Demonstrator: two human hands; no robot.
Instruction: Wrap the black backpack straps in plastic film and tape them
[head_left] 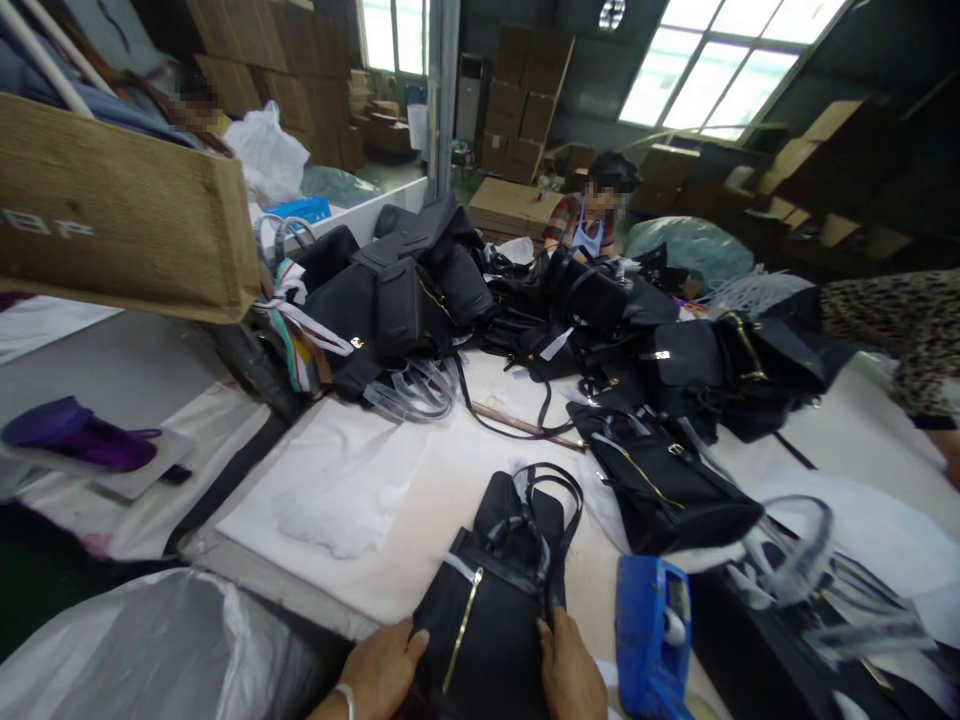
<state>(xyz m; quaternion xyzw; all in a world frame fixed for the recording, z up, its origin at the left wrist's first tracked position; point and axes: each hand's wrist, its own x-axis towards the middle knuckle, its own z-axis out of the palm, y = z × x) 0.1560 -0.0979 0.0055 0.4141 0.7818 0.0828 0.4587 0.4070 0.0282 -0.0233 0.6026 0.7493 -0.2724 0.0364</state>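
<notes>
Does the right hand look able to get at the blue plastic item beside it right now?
Probably yes: the blue plastic item sits just beyond the right hand, with no bag between them, though that hand would likely have to release the black bag first.

Can read no word, brand or number with certainty. On the side of the brown bag at upper left, can make out a short row of pale block characters, too blurred to tell which.
</notes>
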